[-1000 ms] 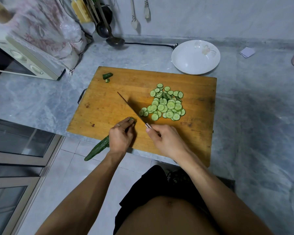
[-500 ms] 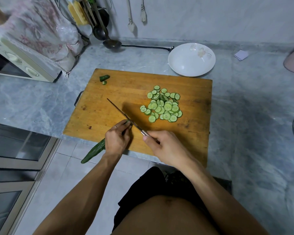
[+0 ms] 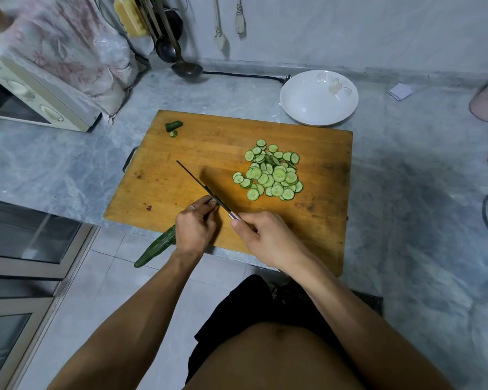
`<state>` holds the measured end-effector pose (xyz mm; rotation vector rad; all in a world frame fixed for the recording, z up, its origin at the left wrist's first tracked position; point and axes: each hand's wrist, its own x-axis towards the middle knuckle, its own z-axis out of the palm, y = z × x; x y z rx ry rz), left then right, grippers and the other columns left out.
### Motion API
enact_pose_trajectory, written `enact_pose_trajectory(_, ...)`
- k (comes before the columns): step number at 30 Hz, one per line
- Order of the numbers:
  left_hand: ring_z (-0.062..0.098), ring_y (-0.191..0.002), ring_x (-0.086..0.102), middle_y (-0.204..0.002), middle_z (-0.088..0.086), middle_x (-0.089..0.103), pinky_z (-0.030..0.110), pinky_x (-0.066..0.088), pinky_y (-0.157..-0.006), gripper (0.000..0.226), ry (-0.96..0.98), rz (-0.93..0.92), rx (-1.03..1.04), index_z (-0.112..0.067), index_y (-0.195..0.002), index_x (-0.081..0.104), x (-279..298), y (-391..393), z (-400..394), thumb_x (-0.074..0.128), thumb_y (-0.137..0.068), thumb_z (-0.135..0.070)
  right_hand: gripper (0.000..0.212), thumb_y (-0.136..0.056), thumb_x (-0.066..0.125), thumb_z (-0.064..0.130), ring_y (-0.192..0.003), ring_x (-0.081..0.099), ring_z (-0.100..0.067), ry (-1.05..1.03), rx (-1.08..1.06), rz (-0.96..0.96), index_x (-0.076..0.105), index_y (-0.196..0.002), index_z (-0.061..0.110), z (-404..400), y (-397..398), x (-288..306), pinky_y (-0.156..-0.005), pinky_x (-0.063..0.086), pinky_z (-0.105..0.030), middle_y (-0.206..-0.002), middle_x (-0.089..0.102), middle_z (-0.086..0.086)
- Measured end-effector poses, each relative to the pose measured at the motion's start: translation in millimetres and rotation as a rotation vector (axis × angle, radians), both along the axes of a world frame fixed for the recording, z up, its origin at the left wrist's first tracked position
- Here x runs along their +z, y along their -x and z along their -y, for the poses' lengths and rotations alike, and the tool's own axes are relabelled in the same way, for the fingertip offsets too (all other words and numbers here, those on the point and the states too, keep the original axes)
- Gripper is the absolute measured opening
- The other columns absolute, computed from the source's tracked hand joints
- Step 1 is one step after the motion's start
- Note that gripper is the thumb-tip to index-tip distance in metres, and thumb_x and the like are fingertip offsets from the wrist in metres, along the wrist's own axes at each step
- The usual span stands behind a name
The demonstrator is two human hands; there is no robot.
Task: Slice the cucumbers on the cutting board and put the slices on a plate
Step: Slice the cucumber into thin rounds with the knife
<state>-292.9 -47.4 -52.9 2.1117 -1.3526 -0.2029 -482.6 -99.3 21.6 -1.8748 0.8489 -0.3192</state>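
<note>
A grey marbled counter [image 3: 54,167] fills the room's middle; a pale tiled wall [image 3: 350,26] rises at twelve o'clock, ladles [image 3: 178,56] hanging at eleven; a cream microwave [image 3: 37,99] under floral cloth [image 3: 68,52] sits at ten; light floor tiles [image 3: 102,288] lie at seven.
</note>
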Motion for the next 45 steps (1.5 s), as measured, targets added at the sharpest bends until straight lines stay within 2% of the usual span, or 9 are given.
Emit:
enact_pose_trajectory(8,0.021,-0.093,0.07,-0.11,0.006,0.072,0.028,0.056,-0.082,0.024,0.011,-0.009,0.02,-0.009,-0.097,0.078,1,0,0,0.061,-0.08,-0.008,0.036,-0.102,0.047,0.042,-0.058,0.039,-0.022,0.045,-0.036,-0.021,0.056,-0.082,0.015,-3,-8,-16,-0.051,0.039,-0.041,-0.059,0.043,-0.001)
enact_pose_trajectory(14,0.017,-0.1,0.067,-0.108,0.005,0.073,0.019,0.048,-0.092,0.02,0.033,-0.087,0.035,-0.008,-0.101,0.077,13,3,3,0.065,-0.085,-0.005,0.033,-0.102,0.051,0.038,-0.053,0.033,-0.012,0.075,-0.021,-0.011,0.054,-0.075,0.02,10,6,-9,-0.05,0.028,-0.032,-0.057,0.038,0.005)
enact_pose_trajectory(18,0.001,-0.097,0.061,-0.103,-0.002,0.072,0.017,0.047,-0.091,0.021,0.262,-0.21,0.262,-0.011,-0.099,0.076,39,4,-1,0.062,-0.085,-0.003,0.021,-0.102,0.052,0.033,-0.046,0.04,-0.013,0.137,0.047,-0.016,0.065,-0.088,0.024,19,28,3,-0.046,0.031,-0.034,-0.054,0.044,0.005)
enact_pose_trajectory(21,0.006,-0.096,0.062,-0.097,-0.002,0.071,0.016,0.044,-0.087,0.015,0.436,-0.117,0.257,-0.009,-0.096,0.076,61,6,0,0.064,-0.086,-0.006,0.025,-0.101,0.051,0.033,-0.049,0.051,-0.013,0.31,0.103,-0.125,0.068,-0.112,0.018,29,40,7,-0.045,0.038,-0.035,-0.059,0.055,0.007)
enact_pose_trajectory(25,0.015,-0.095,0.061,-0.094,-0.005,0.072,0.035,0.046,-0.087,0.02,0.187,-0.005,-0.077,-0.018,-0.089,0.077,72,10,15,0.069,-0.083,-0.036,0.037,-0.101,0.051,0.042,-0.062,0.056,-0.02,0.477,0.165,-0.296,0.056,-0.124,0.013,39,48,6,-0.048,0.035,-0.032,-0.073,0.056,0.005)
enact_pose_trajectory(28,0.019,-0.108,0.052,-0.109,-0.008,0.069,0.041,0.037,-0.093,0.047,-0.108,0.142,-0.083,-0.028,-0.095,0.075,75,18,30,0.065,-0.073,-0.068,0.037,-0.102,0.05,0.042,-0.068,0.055,-0.022,0.536,0.174,-0.381,0.049,-0.125,0.014,43,53,8,-0.052,0.034,-0.033,-0.078,0.053,0.003)
enact_pose_trajectory(32,0.024,-0.124,0.045,-0.125,-0.001,0.061,0.044,0.031,-0.102,0.074,-0.367,0.14,-0.09,-0.032,-0.112,0.067,82,30,54,0.06,-0.06,-0.084,0.038,-0.102,0.048,0.044,-0.078,0.063,-0.026,0.606,0.191,-0.432,0.046,-0.126,0.014,47,62,10,-0.061,0.047,-0.035,-0.095,0.065,-0.005)
enact_pose_trajectory(38,0.024,-0.112,0.055,-0.117,0.003,0.064,0.044,0.044,-0.098,0.051,-0.362,-0.023,-0.166,-0.032,-0.108,0.068,69,25,90,0.074,-0.069,-0.064,0.038,-0.103,0.046,0.044,-0.077,0.063,-0.026,0.677,0.212,-0.456,0.046,-0.124,0.013,44,70,6,-0.061,0.046,-0.035,-0.094,0.066,-0.006)
enact_pose_trajectory(45,0.011,-0.094,0.059,-0.118,-0.003,0.067,0.027,0.049,-0.084,0.033,-0.347,-0.099,-0.157,-0.027,-0.112,0.069,65,20,103,0.073,-0.083,-0.042,0.039,-0.103,0.048,0.043,-0.077,0.066,-0.027,0.678,0.24,-0.444,0.047,-0.125,0.012,41,76,3,-0.061,0.048,-0.035,-0.095,0.068,-0.005)
